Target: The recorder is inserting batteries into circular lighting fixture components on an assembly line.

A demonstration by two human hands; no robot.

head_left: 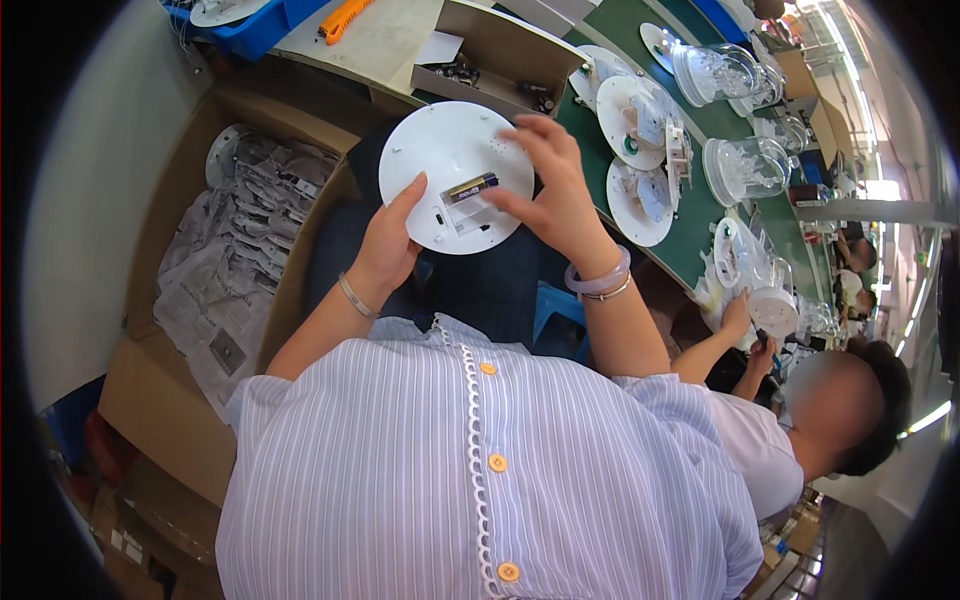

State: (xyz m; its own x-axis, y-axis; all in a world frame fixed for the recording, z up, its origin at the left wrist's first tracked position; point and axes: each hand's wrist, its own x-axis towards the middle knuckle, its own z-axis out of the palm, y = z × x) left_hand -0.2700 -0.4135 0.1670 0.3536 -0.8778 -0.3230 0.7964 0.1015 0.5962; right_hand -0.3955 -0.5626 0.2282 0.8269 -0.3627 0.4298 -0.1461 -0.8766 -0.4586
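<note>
The left hand [385, 238] clasps the disc [430, 150], likely to steady it; the right hand [562, 190], grip released, thumbs the battery [466, 189].

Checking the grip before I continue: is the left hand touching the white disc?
Touching. The head view shows the left hand gripping the white disc at its rim, thumb over its face.

White disc [442, 158] in left fingers [406, 198], right fingers [519, 206] beside battery [468, 189]
</note>
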